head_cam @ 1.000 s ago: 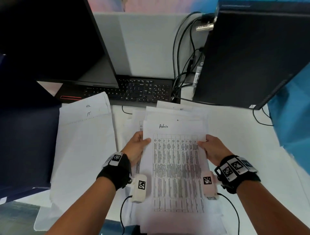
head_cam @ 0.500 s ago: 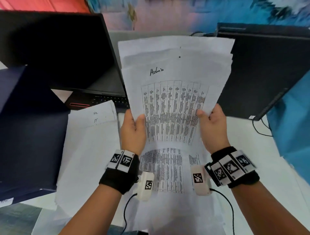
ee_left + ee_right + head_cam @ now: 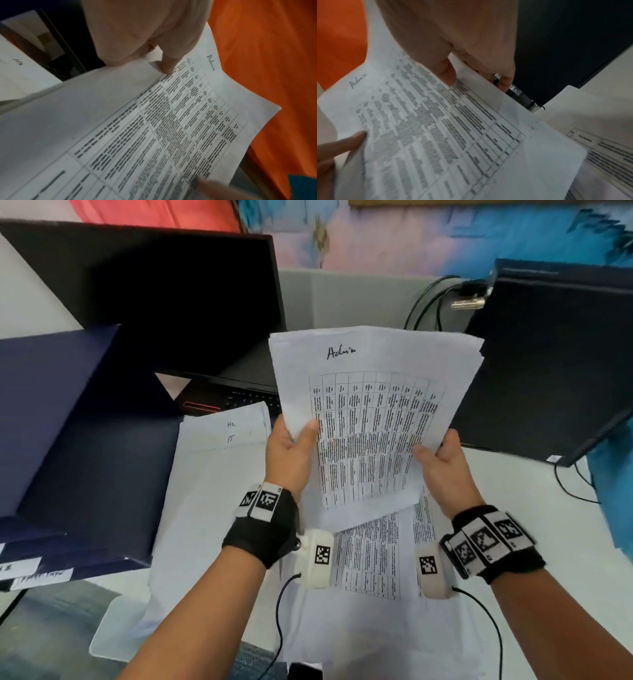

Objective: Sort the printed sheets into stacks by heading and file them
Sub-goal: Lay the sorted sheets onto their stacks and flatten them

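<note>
While both hands grip it, the Admin stack point(image 3: 373, 405) has tilted rightward, lower.

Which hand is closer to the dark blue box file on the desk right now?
Left. The left hand grips the Admin sheets beside the box file; the right hand holds their far edge, farther away.

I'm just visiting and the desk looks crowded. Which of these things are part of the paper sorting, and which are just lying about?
Part of the job:
- Admin stack, held by the left hand and right hand
- HR/IT pile on the desk
- printed sheets lying under the hands
- dark blue folder, probably for filing

Just lying about:
- laptop
- black computer case
- cables
</note>
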The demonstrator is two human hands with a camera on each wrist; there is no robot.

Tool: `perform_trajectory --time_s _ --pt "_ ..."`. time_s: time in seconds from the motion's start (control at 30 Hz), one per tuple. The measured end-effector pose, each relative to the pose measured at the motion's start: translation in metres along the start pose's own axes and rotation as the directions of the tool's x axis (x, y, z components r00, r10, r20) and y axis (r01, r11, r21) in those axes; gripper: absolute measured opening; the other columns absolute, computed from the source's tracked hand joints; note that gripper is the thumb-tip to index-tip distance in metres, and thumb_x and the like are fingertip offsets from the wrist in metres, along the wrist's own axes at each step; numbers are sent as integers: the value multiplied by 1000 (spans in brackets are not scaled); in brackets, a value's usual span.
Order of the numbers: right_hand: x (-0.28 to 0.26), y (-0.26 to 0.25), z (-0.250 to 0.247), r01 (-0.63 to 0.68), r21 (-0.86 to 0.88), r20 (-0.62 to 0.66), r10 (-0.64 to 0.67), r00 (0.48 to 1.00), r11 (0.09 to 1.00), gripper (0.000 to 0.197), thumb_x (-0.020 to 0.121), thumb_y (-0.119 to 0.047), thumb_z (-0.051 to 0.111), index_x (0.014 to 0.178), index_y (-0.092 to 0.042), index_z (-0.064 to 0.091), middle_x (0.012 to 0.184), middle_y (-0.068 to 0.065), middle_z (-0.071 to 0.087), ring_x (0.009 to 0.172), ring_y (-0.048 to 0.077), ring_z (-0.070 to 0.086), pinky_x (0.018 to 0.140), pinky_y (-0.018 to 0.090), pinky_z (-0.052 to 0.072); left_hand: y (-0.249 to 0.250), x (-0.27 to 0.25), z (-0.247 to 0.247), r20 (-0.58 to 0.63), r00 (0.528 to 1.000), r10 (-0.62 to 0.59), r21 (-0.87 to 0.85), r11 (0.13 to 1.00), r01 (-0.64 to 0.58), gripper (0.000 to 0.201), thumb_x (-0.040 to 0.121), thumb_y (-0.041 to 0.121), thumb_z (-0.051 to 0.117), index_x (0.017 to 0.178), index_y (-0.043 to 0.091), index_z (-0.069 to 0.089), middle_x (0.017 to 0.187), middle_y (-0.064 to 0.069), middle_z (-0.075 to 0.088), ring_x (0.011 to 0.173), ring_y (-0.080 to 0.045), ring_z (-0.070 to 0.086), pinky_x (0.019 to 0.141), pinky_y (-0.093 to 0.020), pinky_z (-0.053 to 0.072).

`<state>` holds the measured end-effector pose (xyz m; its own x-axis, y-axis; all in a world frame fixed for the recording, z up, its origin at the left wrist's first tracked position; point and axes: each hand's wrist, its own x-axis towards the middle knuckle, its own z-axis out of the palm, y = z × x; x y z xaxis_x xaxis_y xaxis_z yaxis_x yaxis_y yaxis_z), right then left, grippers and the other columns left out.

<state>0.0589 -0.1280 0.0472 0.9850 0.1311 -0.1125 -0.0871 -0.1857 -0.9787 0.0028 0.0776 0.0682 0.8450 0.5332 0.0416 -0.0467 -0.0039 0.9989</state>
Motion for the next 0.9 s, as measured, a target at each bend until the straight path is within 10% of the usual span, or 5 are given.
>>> perform_trajectory --time_s 0.4,0.53,0.67,0.77,0.9 --pt "0 44 42 -256 -388 175 343 923 886 19 94 -12 47 112 -14 55 114 -1 61 100 18 57 91 32 46 -64 -1 -68 -103 961 -257 436 856 276 27 97 20 43 71 10 43 68 0 44 64 -17 40 61 -29 32" --pt "-11 49 62 -282 -402 198 384 902 871 25 94 -8 48 119 -11 54 115 1 60 98 17 55 77 24 44 -80 -11 -90 -89 912 -401 438 807 397 18 91 20 53 106 13 54 103 -8 67 89 -25 63 82 -34 52" --pt "-21 50 91 -311 -334 289 411 865 890 31 96 -4 42 123 -15 54 116 1 61 100 19 57 82 27 46 -75 -23 -110 -210 911 -356 339 847 409 61 85 -5 48 134 24 26 99 -5 63 75 -17 63 53 -17 48" --pt "-28 48 122 -264 -371 372 403 836 890 33 96 -2 35 117 -14 57 107 2 65 88 21 58 78 32 50 -75 -27 -141 -262 918 -299 482 783 393 60 81 -11 39 128 26 34 89 -4 60 74 -27 63 57 -31 49" --pt "-39 47 163 -235 -451 410 433 803 861 23 89 5 41 87 -6 62 83 8 64 66 18 51 56 30 43 -78 -24 -188 -230 938 -258 728 594 342 49 79 -12 37 105 22 60 119 -8 60 87 -23 60 69 -26 46"
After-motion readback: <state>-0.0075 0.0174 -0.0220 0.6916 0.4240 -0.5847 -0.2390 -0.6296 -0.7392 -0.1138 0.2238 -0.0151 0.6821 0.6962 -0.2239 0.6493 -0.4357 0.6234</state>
